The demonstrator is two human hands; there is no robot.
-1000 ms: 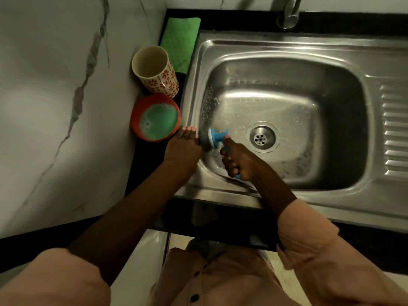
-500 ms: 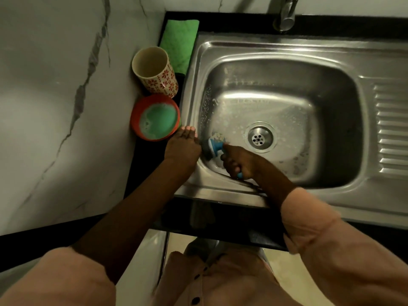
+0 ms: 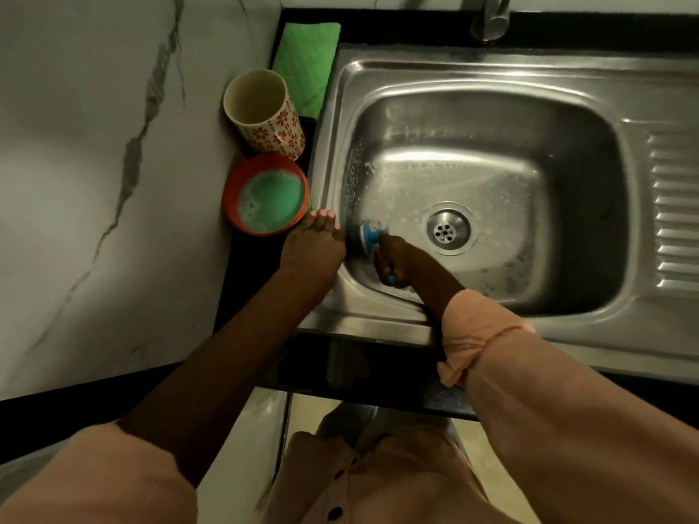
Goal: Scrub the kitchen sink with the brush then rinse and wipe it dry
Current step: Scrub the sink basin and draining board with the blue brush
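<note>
My right hand (image 3: 397, 263) is curled tight round the brush (image 3: 372, 233), head pressed to the sink's (image 3: 491, 75) left wall, handle running back toward me; left hand (image 3: 314, 245) rests flat-fingered on the rim alongside.

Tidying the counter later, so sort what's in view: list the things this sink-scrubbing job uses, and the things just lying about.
In use:
- sink
- brush, held in the right hand against the basin's left wall
- left hand, resting on the sink rim
- tap
- green cloth, likely for wiping

Lying about:
- floral cup
- orange bowl of green liquid, possibly soap
</note>
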